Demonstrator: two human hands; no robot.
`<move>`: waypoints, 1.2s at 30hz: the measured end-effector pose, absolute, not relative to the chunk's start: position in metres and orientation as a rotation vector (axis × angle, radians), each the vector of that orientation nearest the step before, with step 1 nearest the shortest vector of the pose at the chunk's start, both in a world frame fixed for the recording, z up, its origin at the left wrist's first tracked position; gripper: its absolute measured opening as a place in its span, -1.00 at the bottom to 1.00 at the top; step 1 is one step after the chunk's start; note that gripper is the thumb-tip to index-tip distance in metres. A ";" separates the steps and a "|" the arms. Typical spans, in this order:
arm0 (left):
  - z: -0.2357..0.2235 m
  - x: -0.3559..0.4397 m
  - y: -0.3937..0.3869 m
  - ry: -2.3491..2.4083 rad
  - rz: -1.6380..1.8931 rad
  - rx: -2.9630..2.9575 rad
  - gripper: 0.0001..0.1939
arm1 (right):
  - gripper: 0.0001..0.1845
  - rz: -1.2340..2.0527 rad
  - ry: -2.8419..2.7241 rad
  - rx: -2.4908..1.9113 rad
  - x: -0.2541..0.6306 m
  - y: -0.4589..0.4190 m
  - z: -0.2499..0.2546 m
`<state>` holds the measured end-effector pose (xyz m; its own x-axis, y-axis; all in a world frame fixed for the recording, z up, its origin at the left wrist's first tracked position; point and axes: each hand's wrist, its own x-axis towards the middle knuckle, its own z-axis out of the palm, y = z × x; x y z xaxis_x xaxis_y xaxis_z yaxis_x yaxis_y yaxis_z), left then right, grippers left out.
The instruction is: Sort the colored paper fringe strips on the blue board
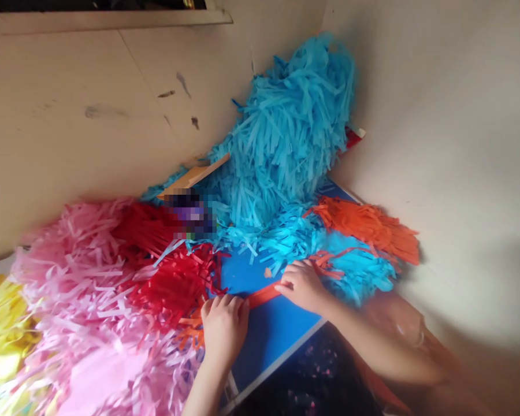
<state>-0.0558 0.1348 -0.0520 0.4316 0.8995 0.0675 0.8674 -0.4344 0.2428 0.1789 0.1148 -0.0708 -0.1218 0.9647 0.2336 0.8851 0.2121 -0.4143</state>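
In the lower middle of the frame, a narrow strip of orange paper (pixel 264 296) runs at a slant between two bare hands, above the blue table (pixel 271 332). It rises slightly from left to right, with loose orange fringe showing beyond both hands.

The left hand (pixel 225 323) is at the strip's lower-left end, its fingers bent and close together over the paper and the thumb drawn in beside them; the pads are hidden from view. The strip comes out on the right side of this hand. The right hand (pixel 302 286), right of centre, pinches the strip between its thumb and curled fingers, with the paper reaching in from the left.

Just above and to the right of the right hand lies bright blue fringed paper (pixel 364 268), with a bunch of orange fringed paper (pixel 372 228) behind it at the right. A tall, shaggy mound of light-blue paper strips (pixel 290 127) stands against the wall in the upper middle. Red fringed paper (pixel 173 283) lies just above and left of the left hand, beside a wide pink fringed heap (pixel 91 323) at lower left. Yellow fringed paper (pixel 4 335) sits at the left edge. A flat tan piece (pixel 190 178) leans near the mound's lower left.
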 end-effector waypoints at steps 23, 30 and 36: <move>-0.050 -0.046 0.133 1.425 0.293 2.751 -0.77 | -0.72 0.065 -1.983 -1.825 0.184 0.113 -0.071; -0.049 -0.042 0.121 1.223 0.244 2.843 -0.76 | -0.92 -0.120 -2.170 -1.594 0.197 0.100 -0.058; -0.048 -0.034 0.115 1.274 0.263 2.851 -0.77 | -0.73 -0.134 -2.478 -1.248 0.175 0.102 -0.064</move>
